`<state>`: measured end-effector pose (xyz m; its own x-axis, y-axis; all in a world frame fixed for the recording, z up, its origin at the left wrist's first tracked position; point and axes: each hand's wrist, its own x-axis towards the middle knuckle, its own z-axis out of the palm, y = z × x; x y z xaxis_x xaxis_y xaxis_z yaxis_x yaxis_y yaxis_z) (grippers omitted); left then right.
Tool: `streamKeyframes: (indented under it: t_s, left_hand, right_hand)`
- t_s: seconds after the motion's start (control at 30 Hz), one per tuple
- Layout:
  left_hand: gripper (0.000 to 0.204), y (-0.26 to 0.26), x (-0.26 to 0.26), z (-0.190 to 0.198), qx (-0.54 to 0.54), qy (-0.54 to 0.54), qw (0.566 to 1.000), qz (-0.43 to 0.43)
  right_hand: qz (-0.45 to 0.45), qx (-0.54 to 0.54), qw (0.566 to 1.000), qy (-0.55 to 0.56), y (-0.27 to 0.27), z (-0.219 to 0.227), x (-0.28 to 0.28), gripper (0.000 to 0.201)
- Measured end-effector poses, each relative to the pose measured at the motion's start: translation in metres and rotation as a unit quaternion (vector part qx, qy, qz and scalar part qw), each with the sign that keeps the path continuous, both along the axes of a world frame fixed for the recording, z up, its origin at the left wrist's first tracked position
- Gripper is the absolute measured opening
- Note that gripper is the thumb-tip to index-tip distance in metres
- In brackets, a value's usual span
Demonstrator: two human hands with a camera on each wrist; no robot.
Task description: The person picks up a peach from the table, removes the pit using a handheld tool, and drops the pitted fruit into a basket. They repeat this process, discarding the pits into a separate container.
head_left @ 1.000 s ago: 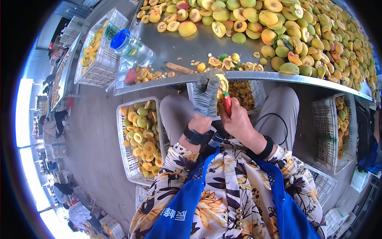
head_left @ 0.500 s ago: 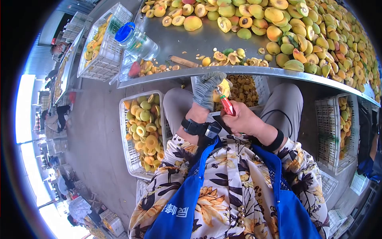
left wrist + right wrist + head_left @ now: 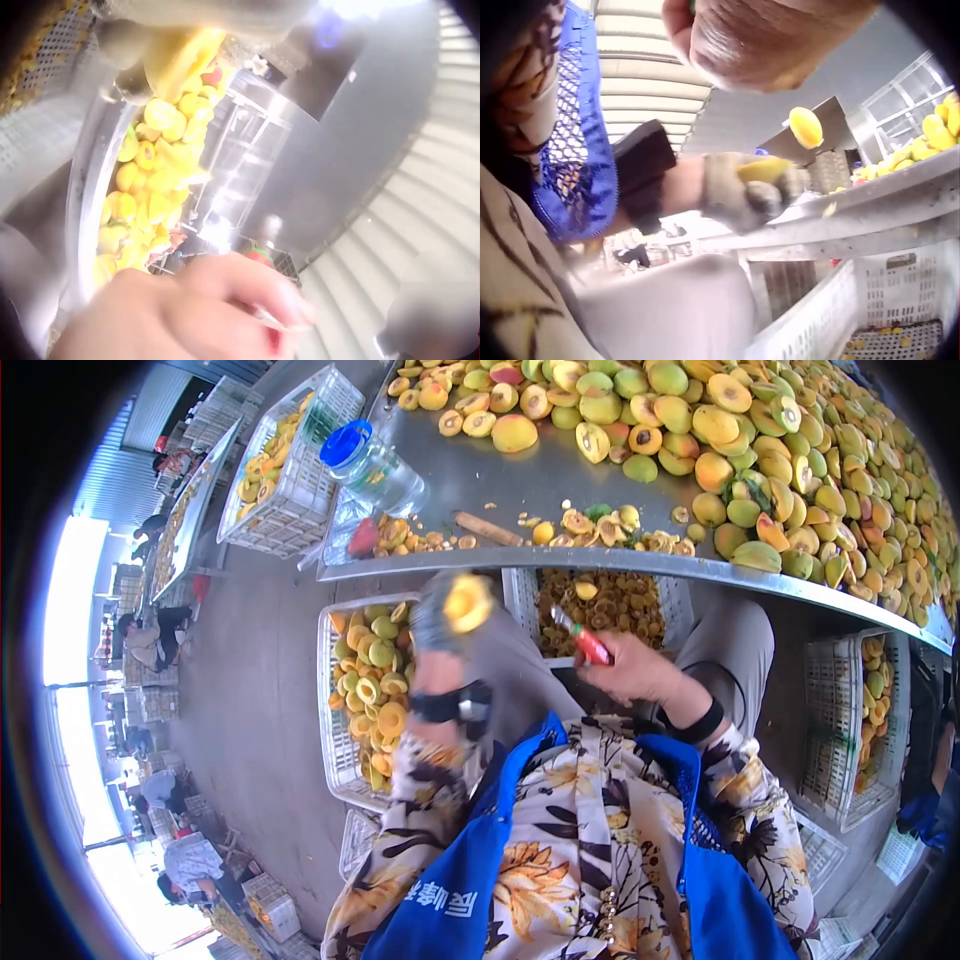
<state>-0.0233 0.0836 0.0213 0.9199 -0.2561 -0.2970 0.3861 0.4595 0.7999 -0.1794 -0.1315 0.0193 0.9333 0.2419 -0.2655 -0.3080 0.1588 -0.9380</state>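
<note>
A white crate (image 3: 340, 755) of fruit halves stands at the left. Above it the gloved left hand (image 3: 440, 615) cups a yellow fruit half (image 3: 467, 602). Further right, the bare right hand (image 3: 640, 672) grips a red-handled knife (image 3: 583, 638) below the metal table (image 3: 500, 480).

A gloved left hand (image 3: 742, 191) curls around a yellow fruit half (image 3: 763, 169), slightly blurred. Another yellow piece (image 3: 806, 127) seems to hang in mid-air above the metal surface (image 3: 870, 206).
</note>
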Motion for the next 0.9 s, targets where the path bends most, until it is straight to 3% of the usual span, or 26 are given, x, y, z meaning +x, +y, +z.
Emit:
streamKeyframes:
  t_s: [0.03,0.07,0.1,0.13,0.17,0.23,0.27,0.37,0.4,0.43,0.5,0.57,0.6,0.7,0.73,0.77,0.8,0.83,0.9]
  left_hand:
    - [0.021,0.043,0.017,-0.017,0.265,-0.176,0.948,0.024]
    - [0.019,0.074,0.025,-0.013,0.287,-0.153,0.945,0.042]
    - [0.025,0.11,0.037,-0.02,0.488,-0.267,0.831,-0.026]
    - [0.039,0.146,0.056,-0.026,0.661,-0.14,0.733,-0.083]
    - [0.039,0.134,0.058,-0.01,0.662,-0.144,0.731,-0.085]
    - [0.052,0.1,0.055,0.03,0.788,-0.2,0.582,-0.019]
    - [0.053,0.087,0.076,0.018,0.71,-0.217,0.67,-0.002]
    - [0.053,-0.04,0.106,0.044,0.621,-0.425,0.65,-0.106]
    - [0.055,-0.086,0.118,0.046,0.628,-0.51,0.581,-0.093]
    - [0.06,-0.128,0.132,0.037,0.65,-0.51,0.553,-0.107]
    - [0.065,-0.202,0.14,0.041,0.637,-0.52,0.54,-0.179]
    - [0.072,-0.255,0.152,0.021,0.691,-0.498,0.441,-0.283]
    - [0.072,-0.264,0.151,0.016,0.673,-0.468,0.464,-0.336]
    - [0.07,-0.279,0.153,0.014,0.699,-0.41,0.487,-0.326]
    - [0.061,-0.272,0.153,0.012,0.667,-0.391,0.549,-0.317]
    - [0.061,-0.258,0.145,0.014,0.67,-0.386,0.548,-0.319]
    - [0.055,-0.239,0.131,0.022,0.499,-0.234,0.756,-0.353]
    - [0.051,-0.221,0.115,0.029,0.281,-0.059,0.892,-0.349]
    - [0.045,-0.193,0.081,0.036,0.192,0.032,0.925,-0.325]
  right_hand:
    - [-0.011,-0.295,0.949,-0.108,-0.001,-0.017,-0.002,0.018]
    - [-0.013,-0.296,0.948,-0.113,-0.005,-0.011,-0.004,0.018]
    - [-0.015,-0.278,0.96,0.009,-0.009,-0.001,-0.005,0.024]
    - [-0.017,-0.254,0.958,0.133,-0.012,0.004,-0.005,0.029]
    - [-0.022,-0.251,0.959,0.132,-0.012,0.001,-0.003,0.029]
    - [-0.085,-0.343,0.935,0.028,-0.01,-0.007,-0.002,0.03]
    - [-0.085,-0.344,0.935,0.028,-0.009,-0.01,0.0,0.03]
    - [-0.147,-0.352,0.923,-0.058,-0.006,-0.008,0.008,0.029]
    - [-0.158,-0.355,0.919,-0.068,-0.006,-0.006,0.007,0.028]
    - [-0.17,-0.358,0.915,-0.078,-0.006,-0.004,0.005,0.028]
    - [-0.188,-0.342,0.918,-0.065,-0.011,0.008,-0.005,0.025]
    - [-0.206,-0.342,0.914,-0.075,-0.018,0.008,-0.016,0.025]
    - [-0.206,-0.354,0.911,-0.051,-0.023,0.014,-0.022,0.025]
    - [-0.243,-0.371,0.895,-0.049,-0.035,0.02,-0.026,0.022]
    - [-0.254,-0.361,0.896,-0.05,-0.039,0.019,-0.025,0.026]
    - [-0.251,-0.357,0.899,-0.048,-0.042,0.021,-0.02,0.026]
    - [-0.295,-0.358,0.882,-0.086,-0.045,0.025,-0.012,0.031]
    - [-0.338,-0.356,0.863,-0.122,-0.046,0.028,-0.003,0.037]
    - [-0.369,-0.357,0.852,-0.105,-0.045,0.034,0.015,0.048]
